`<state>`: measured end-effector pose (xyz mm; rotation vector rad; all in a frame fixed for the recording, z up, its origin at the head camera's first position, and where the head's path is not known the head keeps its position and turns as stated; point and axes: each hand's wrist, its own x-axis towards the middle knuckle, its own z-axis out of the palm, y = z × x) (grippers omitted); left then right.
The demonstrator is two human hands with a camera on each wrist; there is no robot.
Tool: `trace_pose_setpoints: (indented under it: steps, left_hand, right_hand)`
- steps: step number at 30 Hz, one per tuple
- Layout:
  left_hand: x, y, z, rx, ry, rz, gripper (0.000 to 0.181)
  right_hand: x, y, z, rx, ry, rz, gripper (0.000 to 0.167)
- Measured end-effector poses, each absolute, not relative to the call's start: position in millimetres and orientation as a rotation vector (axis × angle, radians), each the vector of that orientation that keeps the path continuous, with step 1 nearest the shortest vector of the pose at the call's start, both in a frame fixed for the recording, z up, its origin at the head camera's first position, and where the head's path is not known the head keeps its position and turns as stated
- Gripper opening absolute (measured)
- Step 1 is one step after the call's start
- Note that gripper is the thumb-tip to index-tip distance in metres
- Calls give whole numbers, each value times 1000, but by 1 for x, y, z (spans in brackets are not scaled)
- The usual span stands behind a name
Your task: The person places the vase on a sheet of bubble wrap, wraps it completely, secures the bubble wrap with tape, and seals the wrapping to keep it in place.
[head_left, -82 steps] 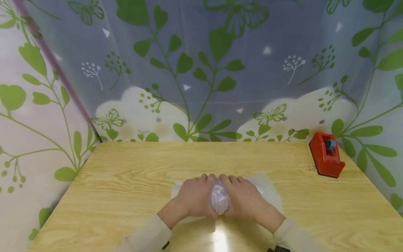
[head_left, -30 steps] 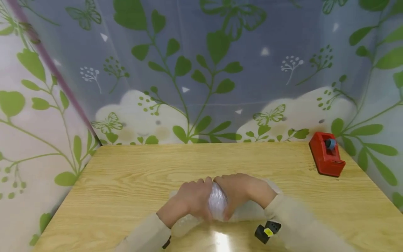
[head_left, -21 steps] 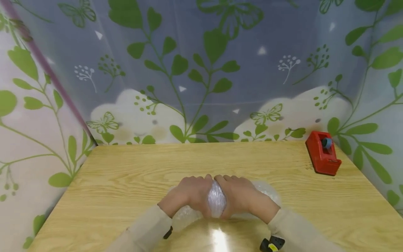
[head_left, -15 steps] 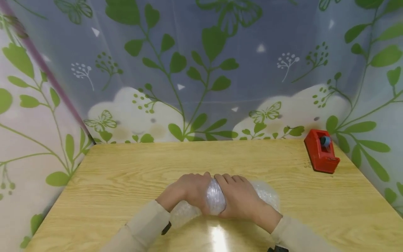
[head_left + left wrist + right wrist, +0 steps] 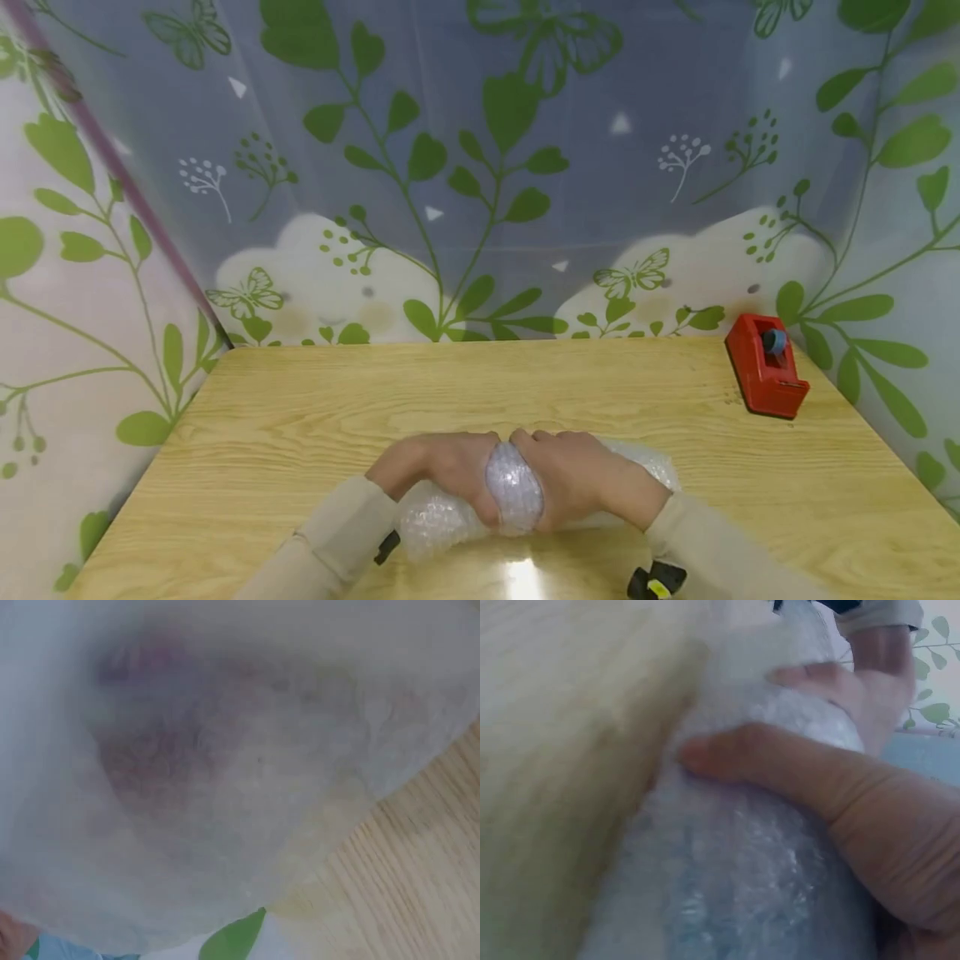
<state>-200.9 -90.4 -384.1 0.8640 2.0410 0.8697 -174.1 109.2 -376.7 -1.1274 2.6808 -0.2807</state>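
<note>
A bundle in clear bubble wrap [image 5: 514, 487], faintly purple in the middle, lies across the near part of the table in the head view. My left hand [image 5: 448, 468] grips it left of its middle, my right hand [image 5: 581, 477] just right of it, thumbs on the near side. Loose-looking wrap sticks out past both hands. In the right wrist view my right thumb [image 5: 757, 754] presses on the crinkled wrap [image 5: 735, 862], with the left hand [image 5: 855, 690] beyond. Cloudy wrap [image 5: 225, 787] fills most of the left wrist view; what it encloses is too blurred to tell.
A red tape dispenser [image 5: 767, 367] with a small blue roll stands at the table's back right. Behind the wooden table [image 5: 450, 383] hangs a blue curtain [image 5: 637, 183] with green leaves and butterflies, and patterned cloth hangs at both sides.
Both hands and the bundle sit slightly lower in the head view. More wrap shows below the left hand, and the right wrist has turned since half a second ago. Both hands have kept hold.
</note>
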Motion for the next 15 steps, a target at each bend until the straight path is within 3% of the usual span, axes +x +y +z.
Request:
trace_pose_setpoints:
  steps: [6,10,15]
  left_hand:
    - [-190,-94,-389,655,1828,995,43]
    - [-186,-95,-384,801,1971,923,52]
    - [-177,-95,-366,1044,2438,472,80]
  right_hand:
    - [-179,108,-365,-960,2328,-359,65]
    - [-181,103,-361,-944,2287,-320,70]
    - [-183,95,-358,-915,2273,-247,76]
